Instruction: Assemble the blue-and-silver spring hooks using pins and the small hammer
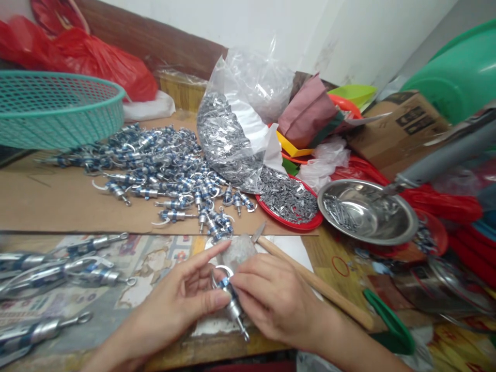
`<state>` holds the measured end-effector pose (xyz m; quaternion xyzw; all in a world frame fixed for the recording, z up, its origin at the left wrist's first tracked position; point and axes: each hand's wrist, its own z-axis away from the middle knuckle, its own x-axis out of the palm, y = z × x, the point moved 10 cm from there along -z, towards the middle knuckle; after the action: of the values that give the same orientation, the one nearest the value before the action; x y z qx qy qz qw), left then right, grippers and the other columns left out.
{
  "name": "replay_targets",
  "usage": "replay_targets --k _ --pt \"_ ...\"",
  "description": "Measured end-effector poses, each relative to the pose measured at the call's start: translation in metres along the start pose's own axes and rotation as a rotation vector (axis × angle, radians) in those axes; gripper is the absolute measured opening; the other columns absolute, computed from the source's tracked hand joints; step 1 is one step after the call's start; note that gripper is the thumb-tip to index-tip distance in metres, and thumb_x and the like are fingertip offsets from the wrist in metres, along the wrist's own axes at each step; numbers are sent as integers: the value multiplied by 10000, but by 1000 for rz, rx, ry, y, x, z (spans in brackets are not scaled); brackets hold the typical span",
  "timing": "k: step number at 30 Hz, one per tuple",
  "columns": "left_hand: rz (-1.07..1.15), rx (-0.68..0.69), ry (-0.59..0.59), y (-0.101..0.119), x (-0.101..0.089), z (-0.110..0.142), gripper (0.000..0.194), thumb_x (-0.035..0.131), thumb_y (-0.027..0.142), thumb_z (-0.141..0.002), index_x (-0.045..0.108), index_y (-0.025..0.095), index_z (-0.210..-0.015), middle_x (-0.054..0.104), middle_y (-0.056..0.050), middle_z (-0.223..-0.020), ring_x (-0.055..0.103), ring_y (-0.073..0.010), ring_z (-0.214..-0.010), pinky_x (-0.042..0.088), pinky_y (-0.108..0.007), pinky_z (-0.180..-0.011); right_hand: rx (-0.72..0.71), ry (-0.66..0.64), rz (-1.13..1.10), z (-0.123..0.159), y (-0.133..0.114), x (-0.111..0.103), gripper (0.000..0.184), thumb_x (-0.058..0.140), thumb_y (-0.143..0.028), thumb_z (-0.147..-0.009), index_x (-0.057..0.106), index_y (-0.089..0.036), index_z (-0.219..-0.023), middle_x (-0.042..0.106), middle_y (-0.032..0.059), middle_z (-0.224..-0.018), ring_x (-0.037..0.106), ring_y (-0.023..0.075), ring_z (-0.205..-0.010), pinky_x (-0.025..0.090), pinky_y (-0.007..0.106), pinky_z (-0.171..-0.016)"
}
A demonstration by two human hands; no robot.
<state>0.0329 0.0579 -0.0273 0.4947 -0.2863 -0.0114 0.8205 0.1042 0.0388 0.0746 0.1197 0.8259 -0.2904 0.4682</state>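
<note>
A small silver-and-blue metal fitting (233, 306) with a curved lever is between my hands, its narrow tip pointing down to the right. My left hand (182, 294) grips it between thumb and bent fingers, while the index finger stretches out. On its right side my right hand (279, 297) pinches near the blue band; those fingertips are partly hidden. Just behind my hands is a grey stone-like block (239, 251). A hammer (318, 283) with a wooden handle lies beyond my right hand, its head beside the block.
Many similar fittings (155, 160) are piled on cardboard (58, 206); larger ones (50, 276) lie at left. A clear bag (228, 134) of metal pieces leans by a red plate (315, 223). A steel bowl (387, 219), green basket (58, 111) and box (403, 134) stand around.
</note>
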Motion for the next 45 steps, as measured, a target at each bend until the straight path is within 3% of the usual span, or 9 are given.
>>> replay_targets --k 13,18,21,24,31,36,39,42,45 --pt "49 23 -8 -3 1 -1 781 773 250 -668 401 262 -1355 586 -1 -836 558 -173 -790 413 -310 -753 256 -259 29 0 25 9 87 516 -97 -861 596 -116 -833 589 67 -797 536 189 -740 432 292 -649" --pt "81 17 -21 -5 1 1 758 748 228 -705 378 279 -1364 596 0 -857 569 -183 -837 414 -328 -789 608 -53 -403 5 56 3 97 573 -130 -826 587 -160 -735 593 -19 -685 546 113 -643 412 198 -575" --pt "79 21 -22 -5 1 1 776 757 219 -696 370 266 -1367 620 -2 -860 577 -182 -844 419 -318 -790 740 -101 -520 9 62 19 77 618 -124 -771 615 -155 -700 583 -38 -615 510 92 -552 365 179 -495" --pt "81 33 -31 -3 3 0 787 752 227 -702 348 246 -1377 656 -16 -883 591 -189 -871 421 -320 -814 712 -162 -413 5 57 27 86 618 -124 -763 625 -158 -684 581 -37 -582 495 95 -524 327 192 -481" --pt "95 45 -34 -2 4 0 784 750 223 -702 339 220 -1371 669 -56 -986 599 -224 -956 420 -360 -883 463 -65 -172 -10 39 18 136 557 -160 -832 583 -165 -699 596 0 -668 544 134 -629 363 235 -570" --pt "86 13 -6 -4 3 1 794 758 232 -684 345 219 -1361 616 -33 -896 601 -224 -875 444 -351 -788 559 274 -146 30 79 -26 103 505 -239 -887 577 -187 -833 616 12 -772 582 146 -723 446 245 -645" --pt "71 10 15 -3 2 2 798 768 239 -668 359 207 -1353 607 -28 -870 590 -212 -841 441 -332 -756 628 118 142 63 104 -25 210 584 -283 -831 578 -182 -1016 632 53 -876 605 204 -807 473 318 -703" --pt "60 23 31 -2 0 1 786 767 238 -664 378 226 -1347 610 -14 -853 580 -194 -811 430 -319 -745 657 -87 182 87 115 -6 173 523 -246 -864 579 -185 -1015 632 46 -841 625 194 -761 499 310 -669" --pt "40 14 28 -4 -1 1 805 761 253 -667 358 245 -1364 615 -18 -870 584 -211 -836 423 -337 -760 627 38 163 91 99 -22 116 474 -226 -891 554 -196 -969 638 44 -867 637 178 -772 520 276 -661"
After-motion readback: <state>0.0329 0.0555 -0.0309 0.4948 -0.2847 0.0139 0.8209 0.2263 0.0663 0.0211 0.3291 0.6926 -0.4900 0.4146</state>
